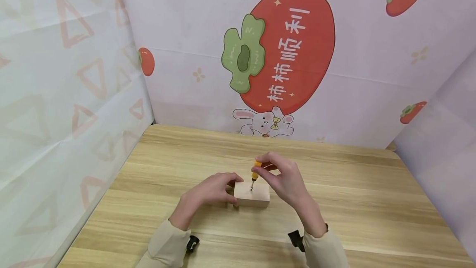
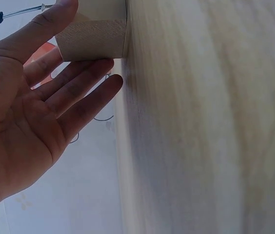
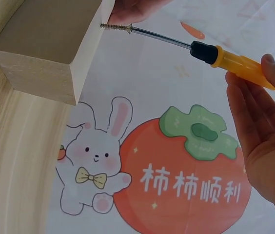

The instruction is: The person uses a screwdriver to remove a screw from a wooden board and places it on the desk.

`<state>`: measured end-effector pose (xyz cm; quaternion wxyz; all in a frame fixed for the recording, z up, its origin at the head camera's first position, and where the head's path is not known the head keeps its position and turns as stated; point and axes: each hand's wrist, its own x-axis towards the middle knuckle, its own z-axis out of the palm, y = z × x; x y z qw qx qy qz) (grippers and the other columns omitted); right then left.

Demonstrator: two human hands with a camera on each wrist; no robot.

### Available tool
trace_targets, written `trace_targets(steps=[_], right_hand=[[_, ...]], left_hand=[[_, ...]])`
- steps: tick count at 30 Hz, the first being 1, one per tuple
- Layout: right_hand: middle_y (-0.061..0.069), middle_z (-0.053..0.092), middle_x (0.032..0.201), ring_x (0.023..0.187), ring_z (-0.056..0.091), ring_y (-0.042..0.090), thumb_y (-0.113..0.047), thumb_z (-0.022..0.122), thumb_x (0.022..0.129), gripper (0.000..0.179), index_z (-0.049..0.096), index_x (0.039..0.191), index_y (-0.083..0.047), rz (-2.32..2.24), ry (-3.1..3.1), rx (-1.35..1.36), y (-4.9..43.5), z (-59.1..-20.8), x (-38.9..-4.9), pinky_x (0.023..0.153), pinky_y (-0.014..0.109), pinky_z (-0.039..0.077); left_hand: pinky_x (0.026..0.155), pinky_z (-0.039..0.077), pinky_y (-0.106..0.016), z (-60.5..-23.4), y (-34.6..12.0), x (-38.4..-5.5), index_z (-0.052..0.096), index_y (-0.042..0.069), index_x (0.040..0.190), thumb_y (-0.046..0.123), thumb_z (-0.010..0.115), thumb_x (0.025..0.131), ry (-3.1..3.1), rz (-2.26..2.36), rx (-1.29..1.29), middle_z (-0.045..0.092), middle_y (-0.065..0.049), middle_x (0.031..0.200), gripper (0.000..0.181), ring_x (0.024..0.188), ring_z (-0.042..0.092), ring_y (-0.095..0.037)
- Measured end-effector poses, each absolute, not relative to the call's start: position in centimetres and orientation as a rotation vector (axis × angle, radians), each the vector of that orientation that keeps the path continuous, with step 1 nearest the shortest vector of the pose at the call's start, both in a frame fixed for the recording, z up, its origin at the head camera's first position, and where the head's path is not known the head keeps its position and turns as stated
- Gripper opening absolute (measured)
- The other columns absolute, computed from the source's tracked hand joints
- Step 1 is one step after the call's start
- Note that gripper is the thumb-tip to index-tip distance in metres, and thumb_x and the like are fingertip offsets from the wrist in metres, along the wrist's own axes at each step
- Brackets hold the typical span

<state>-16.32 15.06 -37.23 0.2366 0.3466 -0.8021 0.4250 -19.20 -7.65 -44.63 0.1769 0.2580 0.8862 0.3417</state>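
A pale wooden block lies on the table. My left hand grips its left end, thumb on the near side and fingers on the far side; in the left wrist view the hand shows its palm, with fingertips at the block. Between thumb and fingers, my right hand pinches the yellow handle of a screwdriver. Its metal shaft points down at the block's top, slightly tilted. In the right wrist view, a threaded screw stands out of the block at the shaft's tip.
The wood-grain table reaches back to a printed cloth wall with a large persimmon and a rabbit. Another cloth wall rises on the left. Black straps sit at both wrists.
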Motion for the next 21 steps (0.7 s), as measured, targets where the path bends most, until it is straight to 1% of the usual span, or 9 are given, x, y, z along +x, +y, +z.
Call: trace_targets(steps=[9, 16, 19, 21], right_hand=[[0.004, 0.074, 0.088, 0.075, 0.071, 0.014, 0.006, 0.08, 0.076, 0.029, 0.069, 0.099, -0.008, 1.22, -2.201, 1.06, 15.69, -37.18, -16.69, 0.068, 0.03, 0.061], [0.002, 0.072, 0.09, 0.079, 0.071, 0.015, 0.003, 0.08, 0.079, 0.029, 0.066, 0.102, -0.008, 1.144, -2.253, 1.028, 15.62, -37.07, -16.44, 0.07, 0.028, 0.061], [0.004, 0.072, 0.096, 0.085, 0.071, 0.016, -0.002, 0.084, 0.075, 0.035, 0.063, 0.102, -0.006, 1.06, -2.256, 0.986, 15.33, -37.22, -16.16, 0.069, 0.028, 0.061], [0.004, 0.069, 0.098, 0.086, 0.07, 0.016, -0.003, 0.086, 0.073, 0.039, 0.061, 0.103, -0.005, 1.023, -2.252, 0.954, 15.11, -37.31, -15.99, 0.068, 0.029, 0.061]], left_hand=[[0.103, 0.047, -0.038, -44.75, -7.65, -19.26, 0.061, 0.015, 0.131, 0.032, 0.085, 0.077, 2.51, 0.957, 0.738, 0.067, 0.003, 0.122, 0.061, 0.115, 0.062, -0.014], [0.104, 0.047, -0.037, -44.56, -7.58, -19.25, 0.061, 0.015, 0.131, 0.032, 0.085, 0.077, 2.516, 0.949, 0.741, 0.067, 0.003, 0.123, 0.062, 0.115, 0.061, -0.013], [0.103, 0.048, -0.039, -44.5, -7.63, -19.22, 0.061, 0.014, 0.13, 0.031, 0.085, 0.077, 2.514, 0.954, 0.749, 0.067, 0.001, 0.122, 0.061, 0.114, 0.062, -0.015], [0.104, 0.048, -0.04, -44.45, -7.65, -19.18, 0.061, 0.014, 0.13, 0.031, 0.085, 0.077, 2.51, 0.959, 0.752, 0.067, 0.001, 0.123, 0.061, 0.114, 0.062, -0.015]])
